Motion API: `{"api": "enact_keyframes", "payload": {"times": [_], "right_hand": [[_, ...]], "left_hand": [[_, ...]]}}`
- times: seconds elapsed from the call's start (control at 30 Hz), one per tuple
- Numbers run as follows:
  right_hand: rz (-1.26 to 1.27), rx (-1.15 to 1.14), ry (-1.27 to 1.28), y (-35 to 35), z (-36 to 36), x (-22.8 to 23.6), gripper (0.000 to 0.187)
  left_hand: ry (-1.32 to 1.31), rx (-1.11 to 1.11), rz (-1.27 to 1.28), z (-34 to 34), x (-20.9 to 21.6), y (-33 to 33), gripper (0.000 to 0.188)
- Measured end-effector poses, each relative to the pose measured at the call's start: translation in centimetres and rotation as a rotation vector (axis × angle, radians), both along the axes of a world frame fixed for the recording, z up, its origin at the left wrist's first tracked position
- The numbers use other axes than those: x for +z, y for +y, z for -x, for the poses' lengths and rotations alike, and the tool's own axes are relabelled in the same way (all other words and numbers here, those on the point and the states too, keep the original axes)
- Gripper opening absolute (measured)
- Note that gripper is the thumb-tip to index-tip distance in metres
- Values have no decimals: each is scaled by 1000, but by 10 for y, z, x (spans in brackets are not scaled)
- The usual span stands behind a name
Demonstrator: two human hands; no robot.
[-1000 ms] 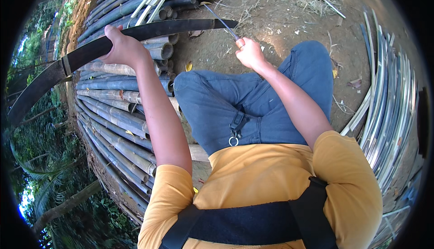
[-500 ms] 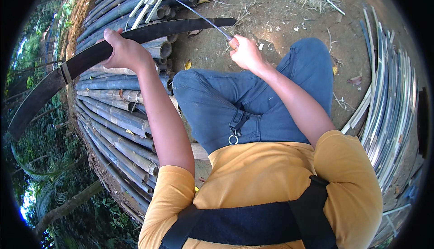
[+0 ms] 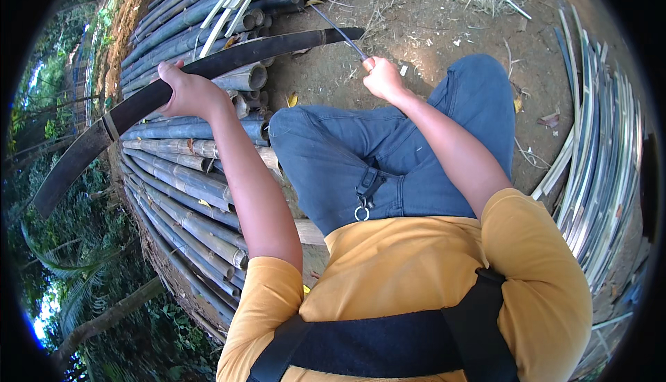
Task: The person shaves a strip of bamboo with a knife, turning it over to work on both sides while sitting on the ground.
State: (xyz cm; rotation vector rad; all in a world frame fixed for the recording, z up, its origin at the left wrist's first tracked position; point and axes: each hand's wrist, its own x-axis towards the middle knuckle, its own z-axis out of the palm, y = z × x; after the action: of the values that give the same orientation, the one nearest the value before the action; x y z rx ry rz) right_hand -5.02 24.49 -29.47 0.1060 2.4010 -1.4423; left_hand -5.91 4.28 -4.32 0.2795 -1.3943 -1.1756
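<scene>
I've the left hand clamped round the dark bamboo length; right hand clenches the knife, blade crossing the bamboo's tip beyond its fingers; I'd brace firmly, stroke shallow

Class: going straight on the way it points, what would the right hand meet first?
The right hand would probably meet the long dark strip near its tapered tip, where the held knife crosses it in view; depth is unclear.
</scene>
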Motion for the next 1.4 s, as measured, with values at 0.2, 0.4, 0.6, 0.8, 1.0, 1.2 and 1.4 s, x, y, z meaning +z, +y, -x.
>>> {"api": "enact_keyframes", "payload": {"times": [0.2, 0.4, 0.6, 0.8, 1.0, 1.2, 1.4], "right_hand": [[36, 111, 40, 3, -17, 23, 20], [-77, 44, -53, 0, -5, 2, 21], [-151, 49, -41, 5, -6, -1, 26], [-158, 26, -30, 2, -12, 4, 26], [-270, -1, -195, 17, 2, -14, 28], [-221, 29, -198, 9, -9, -22, 31], [-169, -93, -363, 18, 5, -52, 34]], "left_hand": [[-47, -2, -29, -7, -6, -19, 22], [-33, 54, -38, -8, -9, -31, 24], [-47, 33, -37, -7, -11, -38, 25], [-35, 50, -46, -12, -15, -41, 21], [-37, 25, 7, -7, -13, -39, 19], [-43, 4, 26, -10, -12, -41, 18], [-30, 23, -21, -8, -12, -31, 20]]}}
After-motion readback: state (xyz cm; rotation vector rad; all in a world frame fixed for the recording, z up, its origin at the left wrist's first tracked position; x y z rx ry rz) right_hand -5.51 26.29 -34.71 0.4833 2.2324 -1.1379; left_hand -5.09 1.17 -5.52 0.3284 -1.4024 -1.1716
